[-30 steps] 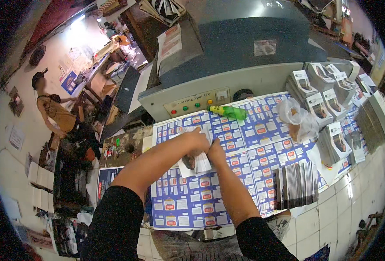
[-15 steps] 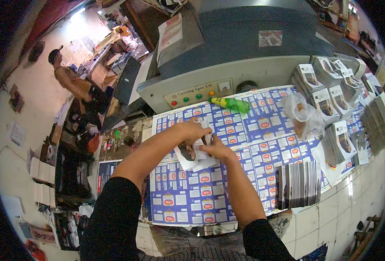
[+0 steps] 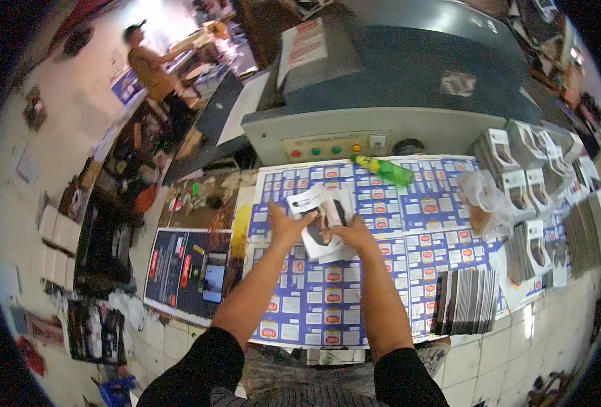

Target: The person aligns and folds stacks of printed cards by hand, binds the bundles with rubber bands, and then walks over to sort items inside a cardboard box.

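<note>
Both hands shifted slightly left, left hand (image 3: 285, 225) and right hand (image 3: 352, 234) fingers closed on one white carton (image 3: 321, 220)

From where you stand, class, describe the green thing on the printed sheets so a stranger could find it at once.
Start at the big grey machine and its row of coloured buttons. Just below them, at the far edge of the blue-and-white printed sheets, lies a bright green bottle on its side. It is the only green thing on the sheets; the rest are white boxes and grey stacks.
</note>
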Available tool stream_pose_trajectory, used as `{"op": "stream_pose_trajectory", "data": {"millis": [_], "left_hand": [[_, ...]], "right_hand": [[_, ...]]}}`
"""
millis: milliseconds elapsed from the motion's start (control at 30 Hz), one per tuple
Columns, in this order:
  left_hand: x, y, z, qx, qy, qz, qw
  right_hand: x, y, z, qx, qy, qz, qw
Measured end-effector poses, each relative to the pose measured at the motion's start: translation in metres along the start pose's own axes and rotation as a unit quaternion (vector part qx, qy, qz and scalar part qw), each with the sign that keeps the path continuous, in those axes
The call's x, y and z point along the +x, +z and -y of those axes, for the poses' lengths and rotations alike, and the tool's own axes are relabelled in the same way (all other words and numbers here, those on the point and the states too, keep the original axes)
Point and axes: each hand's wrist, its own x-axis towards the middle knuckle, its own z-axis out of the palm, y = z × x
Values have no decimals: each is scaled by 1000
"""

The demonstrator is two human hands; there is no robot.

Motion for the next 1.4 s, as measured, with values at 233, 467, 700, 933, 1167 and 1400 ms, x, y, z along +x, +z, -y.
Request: {"op": "stream_pose_trajectory", "data": {"millis": [233, 467, 700, 933, 1167, 1400], "left_hand": [[-10, 34, 13, -528, -139, 248, 800], [-8, 3, 24, -607, -148, 340, 703], [-53, 2, 43, -657, -126, 259, 697], [-103, -13, 37, -567, -154, 149, 795], [-169, -41, 47, -453, -49, 143, 879], [-187, -52, 62, -385, 39, 206, 899]], "right_hand": [[18, -26, -20, 62, 38, 67, 995], [40, -5, 15, 154, 144, 91, 973], [21, 13, 19, 146, 129, 67, 979], [-30, 22, 22, 140, 29, -22, 989], [-73, 29, -11, 180, -172, -8, 968], [-104, 36, -38, 274, -139, -41, 951]]}}
